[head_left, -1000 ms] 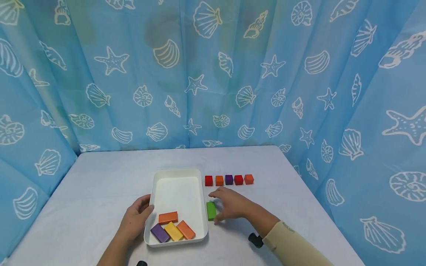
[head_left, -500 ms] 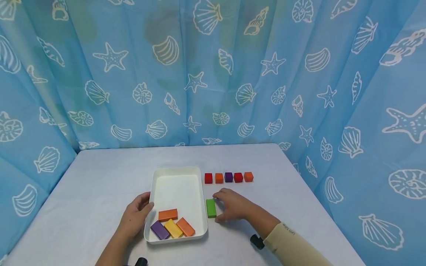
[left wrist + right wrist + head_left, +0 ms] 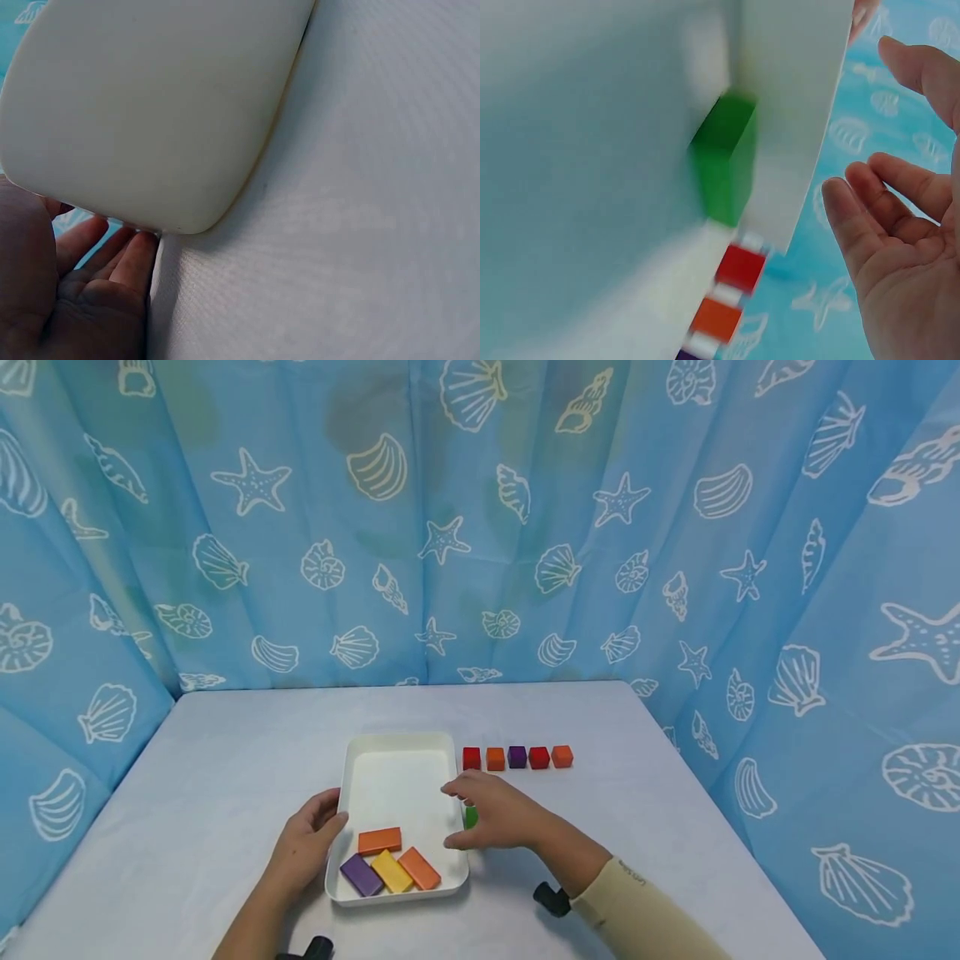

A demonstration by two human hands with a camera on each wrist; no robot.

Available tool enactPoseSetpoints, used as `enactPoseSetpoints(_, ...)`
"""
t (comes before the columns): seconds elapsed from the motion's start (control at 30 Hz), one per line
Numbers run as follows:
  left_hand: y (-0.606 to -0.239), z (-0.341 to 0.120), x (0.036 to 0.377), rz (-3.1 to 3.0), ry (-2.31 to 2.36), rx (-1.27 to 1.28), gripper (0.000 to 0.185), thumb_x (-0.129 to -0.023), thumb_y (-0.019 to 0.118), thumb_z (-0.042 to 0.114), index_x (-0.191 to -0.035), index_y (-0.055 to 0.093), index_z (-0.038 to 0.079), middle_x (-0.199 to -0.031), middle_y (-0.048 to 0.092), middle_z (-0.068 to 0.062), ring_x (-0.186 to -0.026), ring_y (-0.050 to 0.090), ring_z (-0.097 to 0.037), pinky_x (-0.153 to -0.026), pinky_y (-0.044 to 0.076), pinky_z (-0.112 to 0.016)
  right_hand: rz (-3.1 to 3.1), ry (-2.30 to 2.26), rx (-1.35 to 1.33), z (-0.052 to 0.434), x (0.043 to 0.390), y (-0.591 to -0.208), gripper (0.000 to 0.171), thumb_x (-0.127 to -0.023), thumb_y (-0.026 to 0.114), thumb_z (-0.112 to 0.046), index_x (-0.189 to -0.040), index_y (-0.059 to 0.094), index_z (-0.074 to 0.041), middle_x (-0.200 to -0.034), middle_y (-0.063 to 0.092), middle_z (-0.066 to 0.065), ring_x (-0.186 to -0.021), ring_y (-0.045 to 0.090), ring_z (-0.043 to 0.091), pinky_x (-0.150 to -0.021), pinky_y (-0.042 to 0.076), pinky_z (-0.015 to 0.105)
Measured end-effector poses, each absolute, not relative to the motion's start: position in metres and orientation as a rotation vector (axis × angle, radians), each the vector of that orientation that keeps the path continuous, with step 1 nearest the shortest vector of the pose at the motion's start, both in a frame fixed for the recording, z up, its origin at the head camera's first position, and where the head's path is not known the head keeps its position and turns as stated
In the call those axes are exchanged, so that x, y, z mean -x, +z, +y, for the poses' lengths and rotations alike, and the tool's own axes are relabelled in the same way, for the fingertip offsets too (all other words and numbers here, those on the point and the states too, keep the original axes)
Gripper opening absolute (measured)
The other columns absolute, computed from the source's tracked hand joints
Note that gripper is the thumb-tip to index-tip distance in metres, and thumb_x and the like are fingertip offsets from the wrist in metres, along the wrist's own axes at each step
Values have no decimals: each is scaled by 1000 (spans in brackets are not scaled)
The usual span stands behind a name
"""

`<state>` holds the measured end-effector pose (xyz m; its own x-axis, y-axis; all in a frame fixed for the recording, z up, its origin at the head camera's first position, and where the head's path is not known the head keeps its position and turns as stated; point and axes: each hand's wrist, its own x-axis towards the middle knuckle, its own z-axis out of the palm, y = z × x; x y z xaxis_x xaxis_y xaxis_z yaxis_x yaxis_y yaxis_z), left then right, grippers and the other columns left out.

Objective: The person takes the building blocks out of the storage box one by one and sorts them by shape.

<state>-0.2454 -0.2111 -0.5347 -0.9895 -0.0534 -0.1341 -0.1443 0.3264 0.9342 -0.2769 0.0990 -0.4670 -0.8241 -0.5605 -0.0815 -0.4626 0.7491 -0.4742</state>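
Small green rectangular block (image 3: 470, 816) lies on table (image 3: 225, 760), touching right wall of white plastic tray (image 3: 397, 777). Right hand (image 3: 495, 814) hovers above it, fingers relaxed (nothing held). Left hand (image 3: 303, 847), fingers straight, braces tray's left rim, likely steadying it.

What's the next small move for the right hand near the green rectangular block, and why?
Probably lower the right hand and close thumb and fingers on the green rectangular block. The block lies on the table beside the white plastic tray, outside its wall; the wrist view shows the fingers spread, not touching it. The left hand rests against the tray's left rim, steadying it.
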Motion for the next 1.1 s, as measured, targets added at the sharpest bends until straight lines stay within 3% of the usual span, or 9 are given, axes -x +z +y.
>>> enactPoseSetpoints(0.23,-537,-213,247,2492,1777,180,57,-109,59,23,-161,41,6,-163,45,-20,-151,40,-41,-121,36,-57,2643,-594,1017,54,281,-454,70,-88,86,-43,-148,63,-16,-138,64,0,-117,64,16,-92,59,25)
enactPoseSetpoints(0.4,-537,-215,248,2489,1788,161,57,-109,60,23,-160,42,5,-162,46,-21,-150,42,-41,-120,38,-56,2594,-508,1044,22,288,-450,68,-87,89,-40,-146,65,-17,-135,65,-3,-115,63,11,-91,59,24)
enactPoseSetpoints(0.57,-537,-215,247,2489,1790,144,57,-109,61,22,-159,43,4,-161,46,-22,-149,44,-42,-120,38,-56,2540,-386,978,-5,291,-459,58,-85,92,-30,-139,71,-22,-121,67,-10,-102,63,3,-89,59,20)
enactPoseSetpoints(0.73,-536,-214,247,2505,1770,149,57,-108,62,22,-158,44,2,-160,47,-24,-148,44,-43,-118,40,-57,2492,-343,937,-23,296,-468,45,-89,90,-25,-131,74,-18,-105,67,-8,-86,61,4,-77,59,17)
enactPoseSetpoints(0.93,-535,-214,247,2513,1770,140,56,-108,61,20,-158,44,2,-161,47,-23,-148,45,-43,-118,40,-56,2514,-272,928,-32,297,-465,35,-93,87,-27,-124,75,-16,-100,68,-7,-85,61,5,-78,59,17)
enactPoseSetpoints(1.1,-536,-214,248,2522,1760,141,56,-108,61,21,-158,44,2,-160,48,-24,-148,45,-44,-118,40,-57,2563,-181,939,-40,303,-467,30,-95,84,-30,-119,75,-13,-89,65,-7,-80,59,7,-72,55,17)
